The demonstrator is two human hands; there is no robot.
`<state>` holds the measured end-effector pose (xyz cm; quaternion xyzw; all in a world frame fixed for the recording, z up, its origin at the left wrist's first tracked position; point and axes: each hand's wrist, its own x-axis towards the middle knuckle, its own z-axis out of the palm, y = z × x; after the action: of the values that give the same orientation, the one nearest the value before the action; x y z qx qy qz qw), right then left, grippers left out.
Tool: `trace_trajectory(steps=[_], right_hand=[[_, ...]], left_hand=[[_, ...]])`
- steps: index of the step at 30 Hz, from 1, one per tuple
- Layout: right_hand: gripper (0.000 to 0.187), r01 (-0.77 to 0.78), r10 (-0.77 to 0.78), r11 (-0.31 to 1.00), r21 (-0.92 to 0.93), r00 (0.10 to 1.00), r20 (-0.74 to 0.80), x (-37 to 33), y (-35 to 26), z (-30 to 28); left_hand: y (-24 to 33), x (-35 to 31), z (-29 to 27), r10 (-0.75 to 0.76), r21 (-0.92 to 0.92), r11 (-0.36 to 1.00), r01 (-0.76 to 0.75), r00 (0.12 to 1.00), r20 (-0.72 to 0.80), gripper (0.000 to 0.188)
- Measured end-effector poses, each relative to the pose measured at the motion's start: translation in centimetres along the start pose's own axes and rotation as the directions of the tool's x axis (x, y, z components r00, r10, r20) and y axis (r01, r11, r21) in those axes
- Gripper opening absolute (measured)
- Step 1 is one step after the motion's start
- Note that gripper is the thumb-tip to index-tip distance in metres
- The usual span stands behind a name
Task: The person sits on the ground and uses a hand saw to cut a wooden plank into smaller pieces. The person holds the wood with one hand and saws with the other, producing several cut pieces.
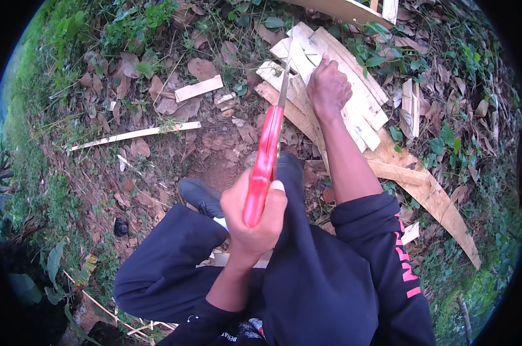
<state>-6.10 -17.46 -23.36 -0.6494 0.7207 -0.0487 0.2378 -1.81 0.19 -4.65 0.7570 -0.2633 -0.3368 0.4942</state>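
Red-handled saw [266,153], pink sleeve lettering [409,275]

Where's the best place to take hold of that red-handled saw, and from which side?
Best gripped by the red handle, coming from the wearer's side: its near end points back toward the body, while the narrow blade points away. The left hand holds that near end.
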Motion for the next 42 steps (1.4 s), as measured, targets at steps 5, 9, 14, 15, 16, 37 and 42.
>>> trace_trajectory(steps=[5,9,14,15,16,37,42], right_hand=[[0.056,0.011,-0.011,1.0,0.009,1.0,0.018,0.2,0.3,0.4],[0.056,0.002,-0.002,1.0,0.014,1.0,0.014,-0.1,-0.1,0.1],[0.055,0.005,-0.005,1.0,0.01,1.0,0.017,0.4,0.0,0.1],[0.054,-0.006,0.005,1.0,0.013,1.0,0.026,0.3,-0.2,0.0],[0.054,-0.013,0.012,1.0,0.015,0.999,0.039,0.0,-0.4,0.0],[0.054,-0.03,0.029,0.999,0.038,0.999,0.036,0.5,-0.3,0.1],[0.051,-0.028,0.028,0.999,0.036,1.0,-0.009,-0.1,-0.4,0.2]], left_hand=[[-2.1,4.7,2.4,0.045,0.046,0.998,-0.045,0.999,-0.004,0.019],[-1.2,0.0,-0.1,-0.057,-0.013,0.998,0.057,0.998,-0.017,0.007],[-2.9,4.0,2.2,-0.02,0.077,0.997,0.02,1.0,-0.004,0.018],[-2.8,1.0,1.6,0.058,0.059,0.997,-0.056,0.998,-0.036,0.01],[-3.1,-1.6,0.9,0.133,0.045,0.991,-0.13,0.988,-0.074,0.011],[-0.1,-1.1,0.2,-0.115,-0.026,0.992,0.12,0.98,0.161,0.009],[-2.5,-3.0,-2.0,0.003,0.084,0.996,-0.005,1.0,0.024,0.015]])
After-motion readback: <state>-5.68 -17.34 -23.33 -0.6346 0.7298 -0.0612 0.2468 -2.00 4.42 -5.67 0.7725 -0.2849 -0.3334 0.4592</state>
